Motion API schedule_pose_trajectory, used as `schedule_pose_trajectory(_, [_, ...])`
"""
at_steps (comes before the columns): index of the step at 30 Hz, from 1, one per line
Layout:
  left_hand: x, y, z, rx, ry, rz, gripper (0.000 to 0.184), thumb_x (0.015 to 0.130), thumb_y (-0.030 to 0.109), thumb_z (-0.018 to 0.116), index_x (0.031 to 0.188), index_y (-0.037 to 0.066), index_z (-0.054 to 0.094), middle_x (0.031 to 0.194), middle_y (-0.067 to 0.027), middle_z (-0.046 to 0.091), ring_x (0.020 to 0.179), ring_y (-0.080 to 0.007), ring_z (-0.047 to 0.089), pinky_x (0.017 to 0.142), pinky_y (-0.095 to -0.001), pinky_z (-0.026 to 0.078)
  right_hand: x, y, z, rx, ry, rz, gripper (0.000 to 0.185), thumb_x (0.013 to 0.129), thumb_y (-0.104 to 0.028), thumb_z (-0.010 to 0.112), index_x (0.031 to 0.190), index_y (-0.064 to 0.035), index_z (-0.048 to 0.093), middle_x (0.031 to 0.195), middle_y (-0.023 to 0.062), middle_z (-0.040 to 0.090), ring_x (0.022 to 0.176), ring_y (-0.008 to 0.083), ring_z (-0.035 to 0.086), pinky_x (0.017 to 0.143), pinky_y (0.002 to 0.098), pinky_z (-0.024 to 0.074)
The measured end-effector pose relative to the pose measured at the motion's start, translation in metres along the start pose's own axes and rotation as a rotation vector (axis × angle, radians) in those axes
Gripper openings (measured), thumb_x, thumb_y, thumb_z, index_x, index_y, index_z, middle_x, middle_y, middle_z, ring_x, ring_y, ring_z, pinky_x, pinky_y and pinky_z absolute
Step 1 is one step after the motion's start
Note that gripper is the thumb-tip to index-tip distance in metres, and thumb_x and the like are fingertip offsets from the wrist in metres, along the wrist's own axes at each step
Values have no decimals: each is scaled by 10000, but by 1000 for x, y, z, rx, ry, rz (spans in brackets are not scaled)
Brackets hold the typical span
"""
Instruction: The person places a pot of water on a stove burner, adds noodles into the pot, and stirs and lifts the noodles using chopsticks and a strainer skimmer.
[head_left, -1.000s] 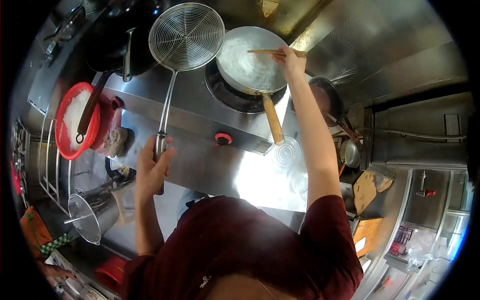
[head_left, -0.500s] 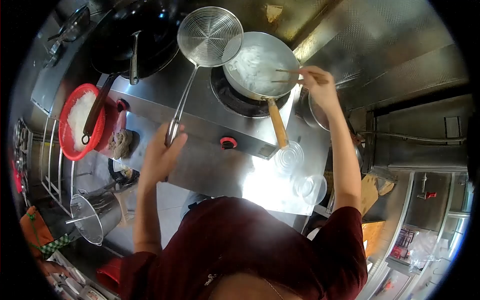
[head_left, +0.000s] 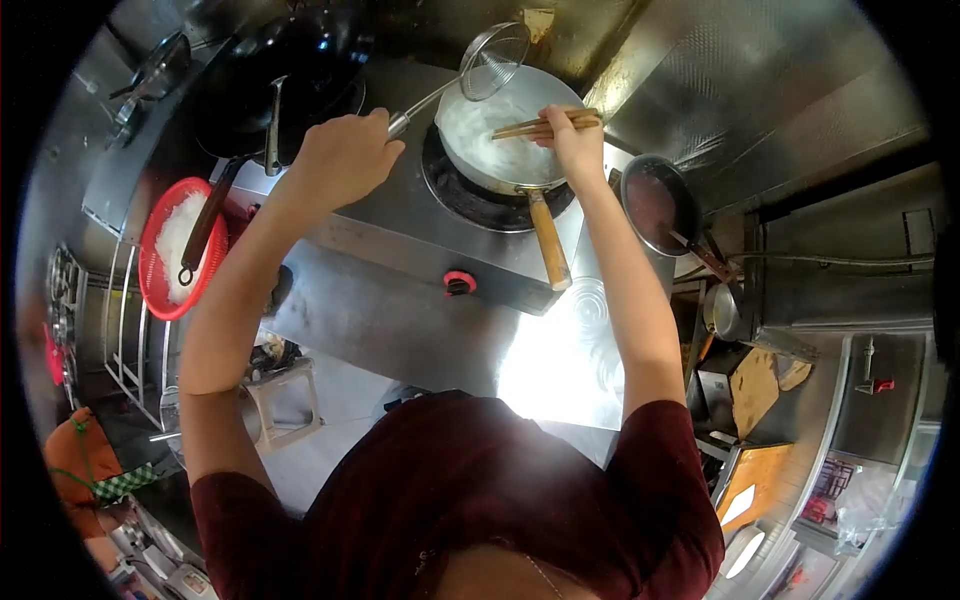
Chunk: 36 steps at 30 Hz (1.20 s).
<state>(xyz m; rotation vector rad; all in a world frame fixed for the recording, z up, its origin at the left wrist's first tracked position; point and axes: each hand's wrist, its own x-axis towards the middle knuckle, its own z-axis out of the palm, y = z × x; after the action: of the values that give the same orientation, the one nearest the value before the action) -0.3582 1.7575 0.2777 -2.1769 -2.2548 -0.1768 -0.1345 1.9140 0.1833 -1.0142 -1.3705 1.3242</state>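
Observation:
My left hand (head_left: 345, 160) is closed around the handle of a wire strainer (head_left: 494, 62). The strainer's bowl is tilted over the far rim of a light metal pan (head_left: 462, 165). Between the fingers of my right hand (head_left: 575, 148) is a pair of chopsticks (head_left: 520, 129), their tips over the pan's cloudy white contents. White strands seem to float there, partly blurred. The pan sits on a burner with its wooden handle (head_left: 548, 240) pointing toward me.
A black wok (head_left: 265, 60) with a ladle (head_left: 274, 125) stands left of the pan. A red basket (head_left: 150, 270) holds white strands or grains. At right is a dark saucepan (head_left: 655, 205) with reddish contents. A red-ringed knob (head_left: 459, 283) is on the stove front.
My left hand has swung the strainer up and right, turning it on edge over the pan's far side. My right hand has moved left with the chopsticks, which are closer together now.

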Motion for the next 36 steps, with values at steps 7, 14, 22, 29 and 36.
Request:
schedule_pose_trajectory(7, [3, 9, -2, -91, -102, -63, 290, 833, 276, 491, 853, -11, 526, 774, -188, 609, 787, -349, 589, 689, -442, 456, -7, 8, -29, -338, -311, -200, 179, 815, -115, 531, 875, 29, 620, 677, 84, 616, 645, 121, 594, 585, 242, 451])
schedule_pose_trajectory(14, [14, 1, 25, 51, -46, 62, 285, 828, 290, 495, 856, 8, 524, 709, -165, 600, 692, -335, 598, 621, -435, 466, -18, -41, -72, -432, -103, 9, 186, 829, -104, 503, 920, 25, 602, 788, 90, 614, 642, 157, 618, 534, 236, 472])
schedule_pose_trajectory(22, [33, 28, 8, 227, -402, 37, 237, 767, 189, 495, 829, -20, 587, 691, -161, 614, 656, -290, 624, 571, -399, 489, -8, 13, -34, -16, 168, 91, 187, 833, -77, 491, 864, 103, 531, 773, 180, 591, 595, 240, 624, 514, 288, 527])
schedule_pose_trajectory(29, [45, 17, -10, -220, -693, -111, 332, 797, 273, 518, 851, -54, 539, 647, -117, 568, 505, -210, 572, 479, -336, 470, 8, 5, -13, 347, 172, 66, 183, 820, -81, 501, 801, 98, 538, 724, 165, 588, 559, 225, 610, 485, 273, 510])
schedule_pose_trajectory(36, [35, 19, -4, -340, -686, -114, 337, 798, 283, 520, 693, -37, 547, 557, -86, 529, 476, -180, 551, 458, -314, 459, -13, -39, -65, -414, -48, -49, 179, 790, -84, 529, 820, 73, 610, 671, 127, 625, 570, 156, 606, 531, 262, 477])
